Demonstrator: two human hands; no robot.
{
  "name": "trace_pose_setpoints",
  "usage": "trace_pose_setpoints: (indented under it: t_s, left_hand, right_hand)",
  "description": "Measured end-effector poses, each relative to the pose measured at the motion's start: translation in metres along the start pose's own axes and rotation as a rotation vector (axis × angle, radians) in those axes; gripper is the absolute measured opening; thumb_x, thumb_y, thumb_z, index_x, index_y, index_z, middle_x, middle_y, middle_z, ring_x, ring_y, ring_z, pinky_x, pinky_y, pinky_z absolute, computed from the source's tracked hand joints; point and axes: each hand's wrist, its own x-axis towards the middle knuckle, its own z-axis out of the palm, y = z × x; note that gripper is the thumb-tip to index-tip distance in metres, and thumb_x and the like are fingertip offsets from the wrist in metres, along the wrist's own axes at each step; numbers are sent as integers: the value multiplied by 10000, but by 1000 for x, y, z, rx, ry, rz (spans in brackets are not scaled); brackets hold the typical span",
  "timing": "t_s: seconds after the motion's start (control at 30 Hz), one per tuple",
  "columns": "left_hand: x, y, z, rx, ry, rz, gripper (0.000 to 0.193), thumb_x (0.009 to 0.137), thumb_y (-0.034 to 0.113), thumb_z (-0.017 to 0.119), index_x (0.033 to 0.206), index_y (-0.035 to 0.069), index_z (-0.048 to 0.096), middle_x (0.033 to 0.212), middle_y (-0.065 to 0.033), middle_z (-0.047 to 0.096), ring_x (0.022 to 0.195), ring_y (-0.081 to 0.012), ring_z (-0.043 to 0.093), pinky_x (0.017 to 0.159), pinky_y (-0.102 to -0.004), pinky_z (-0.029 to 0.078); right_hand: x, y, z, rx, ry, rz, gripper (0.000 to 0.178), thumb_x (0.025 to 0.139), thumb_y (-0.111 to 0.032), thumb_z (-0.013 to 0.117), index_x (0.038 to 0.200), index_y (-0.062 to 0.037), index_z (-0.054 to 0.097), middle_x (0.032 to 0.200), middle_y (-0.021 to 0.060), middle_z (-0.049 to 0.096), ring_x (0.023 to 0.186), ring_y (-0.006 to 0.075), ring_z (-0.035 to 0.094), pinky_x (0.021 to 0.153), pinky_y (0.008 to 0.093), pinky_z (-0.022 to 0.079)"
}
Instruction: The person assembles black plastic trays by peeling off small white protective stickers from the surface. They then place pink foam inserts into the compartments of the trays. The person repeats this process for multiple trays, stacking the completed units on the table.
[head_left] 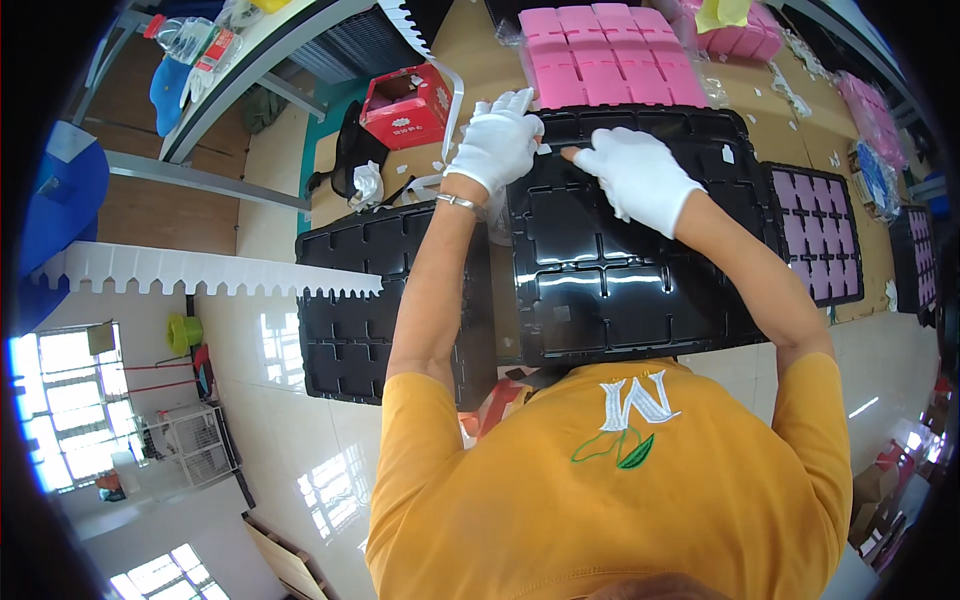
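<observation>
The black molded plastic tray (640,275) lies beneath the right hand (640,175), fingers partly bent; the left hand (497,138), fingers extended, is at its far-left corner. Whether either grips, I cannot tell.

Across the brown work surface (876,262) lies a large black plastic tray (640,272), rectangular and roughly flat, its moulded grid facing up and glossy enough to catch bright streaks; a small white piece (545,150) shows near its far left corner.
</observation>
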Motion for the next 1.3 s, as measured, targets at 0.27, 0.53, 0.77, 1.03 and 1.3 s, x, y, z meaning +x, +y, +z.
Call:
trace_pose_setpoints:
  t_s: [0.27, 0.53, 0.77, 1.03, 1.3]
  left_hand:
    - [5, -2, 0, -76, -121, -65, 198, 843, 205, 587, 970, 130, 720, 1456, -173, 462, 1346, -325, 424, 1101, -456, 324]
    - [10, 0, -13, -123, -242, -80, 226, 861, 196, 564, 1010, 123, 716, 1491, -155, 425, 1350, -304, 422, 1111, -423, 320]
    - [21, -2, -13, -131, -334, -130, 219, 869, 195, 554, 996, 114, 712, 1515, -132, 400, 1373, -304, 397, 1129, -424, 303]
    - [9, -13, -4, -221, -139, -134, 255, 870, 277, 576, 1034, 148, 725, 1491, -150, 433, 1363, -321, 414, 1137, -417, 298]
    - [9, -2, -2, -222, -170, -134, 268, 847, 307, 604, 1017, 143, 730, 1490, -174, 428, 1352, -337, 424, 1128, -402, 315]
  right_hand:
    - [36, 4, 18, 131, -139, 95, 399, 808, -64, 619, 1199, -139, 641, 892, 96, 641, 832, 280, 653, 708, 414, 527]
    - [37, 15, 31, 135, 23, -51, 337, 855, -79, 573, 1175, -133, 665, 802, 102, 578, 761, 289, 603, 689, 403, 487]
    - [48, -10, 0, -32, -356, 86, 566, 752, -33, 672, 1299, -162, 606, 922, 109, 672, 913, 304, 671, 775, 409, 545]
    - [42, -1, 12, 16, -287, 80, 553, 786, -57, 656, 1323, -166, 587, 822, 51, 685, 839, 271, 685, 713, 411, 547]
    - [44, -5, 11, -84, -322, 53, 633, 720, -67, 727, 1327, -159, 573, 815, 73, 671, 860, 268, 691, 720, 401, 556]
